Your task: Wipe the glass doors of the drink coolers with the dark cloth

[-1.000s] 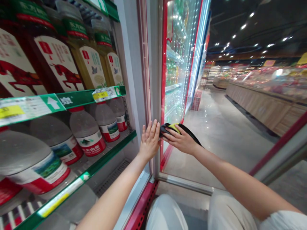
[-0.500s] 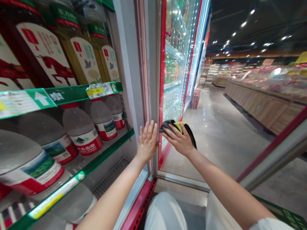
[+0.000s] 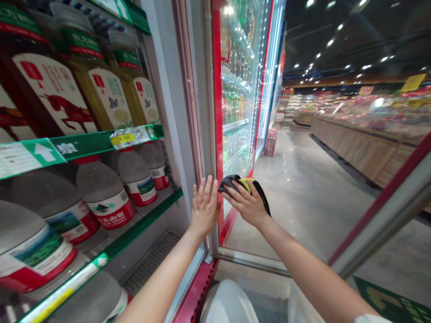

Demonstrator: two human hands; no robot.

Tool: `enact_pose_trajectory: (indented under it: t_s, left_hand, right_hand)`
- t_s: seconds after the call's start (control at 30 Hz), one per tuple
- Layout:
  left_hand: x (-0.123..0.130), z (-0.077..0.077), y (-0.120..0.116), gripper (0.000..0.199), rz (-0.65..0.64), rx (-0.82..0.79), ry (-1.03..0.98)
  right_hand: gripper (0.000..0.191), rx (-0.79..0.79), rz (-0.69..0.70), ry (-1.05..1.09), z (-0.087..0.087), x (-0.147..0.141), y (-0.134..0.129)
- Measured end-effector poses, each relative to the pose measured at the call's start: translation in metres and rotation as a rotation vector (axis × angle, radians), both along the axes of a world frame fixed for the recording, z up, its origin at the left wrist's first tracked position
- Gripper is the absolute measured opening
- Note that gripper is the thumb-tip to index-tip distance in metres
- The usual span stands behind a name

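Observation:
My left hand (image 3: 204, 207) lies flat against the grey edge of the door frame (image 3: 198, 134), fingers stretched upward and nothing in it. Just right of it, my right hand (image 3: 249, 204) presses a folded grey, yellow and black cloth (image 3: 232, 183) on the glass door (image 3: 289, 215), near its hinge side. Part of the cloth is hidden under my fingers. The door stands swung out to the right, with its metal bottom rail (image 3: 252, 259) low in front of my knees.
To the left, cooler shelves hold large water bottles (image 3: 109, 208) and tea bottles (image 3: 109, 96) behind green price strips (image 3: 81, 146). A red perforated sill (image 3: 195, 291) runs below. Through the glass appear another lit cooler (image 3: 235, 107), a shiny floor (image 3: 303, 179) and a wood-sided display counter (image 3: 350, 146).
The view has tilted up slightly and shifted right, so the shelves sit lower and further left. Both hands keep nearly the same places on the door frame and glass.

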State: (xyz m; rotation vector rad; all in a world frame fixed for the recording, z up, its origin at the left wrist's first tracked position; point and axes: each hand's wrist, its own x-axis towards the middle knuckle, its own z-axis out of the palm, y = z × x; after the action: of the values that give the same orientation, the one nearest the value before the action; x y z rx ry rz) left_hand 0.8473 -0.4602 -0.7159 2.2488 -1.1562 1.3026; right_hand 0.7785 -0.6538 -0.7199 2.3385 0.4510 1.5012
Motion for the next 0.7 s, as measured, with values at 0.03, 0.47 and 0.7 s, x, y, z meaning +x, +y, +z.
enact_pose_trajectory:
  t_s: [0.03, 0.47, 0.7]
  left_hand:
    - [0.0, 0.002, -0.004, 0.084, -0.014, -0.008, -0.003]
    - [-0.01, -0.004, -0.052, 0.088, -0.121, 0.033, -0.016]
    - [-0.011, 0.0, -0.07, 0.087, -0.16, 0.018, -0.042]
  right_hand:
    - [0.044, 0.023, -0.019, -0.028, 0.012, 0.0, -0.006]
    - [0.051, 0.074, -0.149, -0.103, 0.003, -0.04, -0.055]
    - [0.059, 0.348, -0.27, -0.287, -0.006, -0.049, -0.069]
